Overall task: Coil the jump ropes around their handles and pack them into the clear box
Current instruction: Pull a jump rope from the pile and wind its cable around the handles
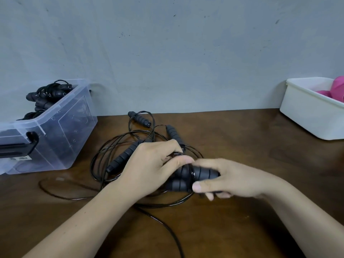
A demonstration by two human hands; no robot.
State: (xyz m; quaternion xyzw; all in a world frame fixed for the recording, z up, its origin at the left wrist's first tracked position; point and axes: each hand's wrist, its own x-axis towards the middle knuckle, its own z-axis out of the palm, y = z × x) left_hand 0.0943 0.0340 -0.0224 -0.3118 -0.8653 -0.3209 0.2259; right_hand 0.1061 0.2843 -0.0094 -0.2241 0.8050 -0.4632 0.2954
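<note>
Two black ribbed handles (193, 176) lie side by side between my hands, with thin black rope wound around them. My right hand (229, 179) grips their right end. My left hand (154, 164) curls over their left end and pinches the rope. Loose black rope (104, 155) trails in loops across the table. Three more loose handles lie behind: one (138, 119) at the back, one (174, 135) to its right, one (122, 157) beside my left hand. The clear box (61, 127) at the left holds several coiled black ropes (46, 94).
A white tub (305, 116) with pink objects (333, 90) stands at the back right corner. The brown wooden table (242, 229) meets a grey wall just behind the ropes. A rope strand (163, 226) runs toward the near edge.
</note>
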